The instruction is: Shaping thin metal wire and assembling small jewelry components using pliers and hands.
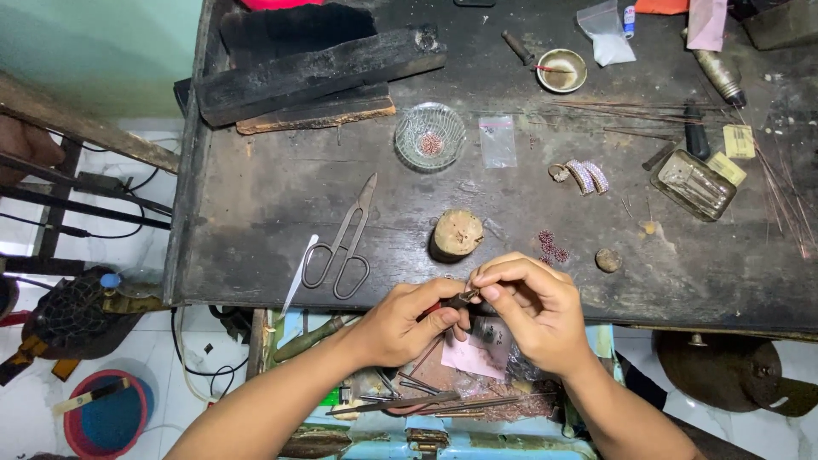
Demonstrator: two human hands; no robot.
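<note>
Centrally, clear packet [497, 140] beyond pliers [453, 301].

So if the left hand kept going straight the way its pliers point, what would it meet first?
The left hand holds small pliers aimed up and right. Their tip already meets the right hand's fingers, pinched at it. Depth looks matched, though it's hard to be sure.

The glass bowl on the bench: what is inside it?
Inside the glass bowl lies a small heap of reddish pieces; they are too small to identify. Nothing covers them.
</note>
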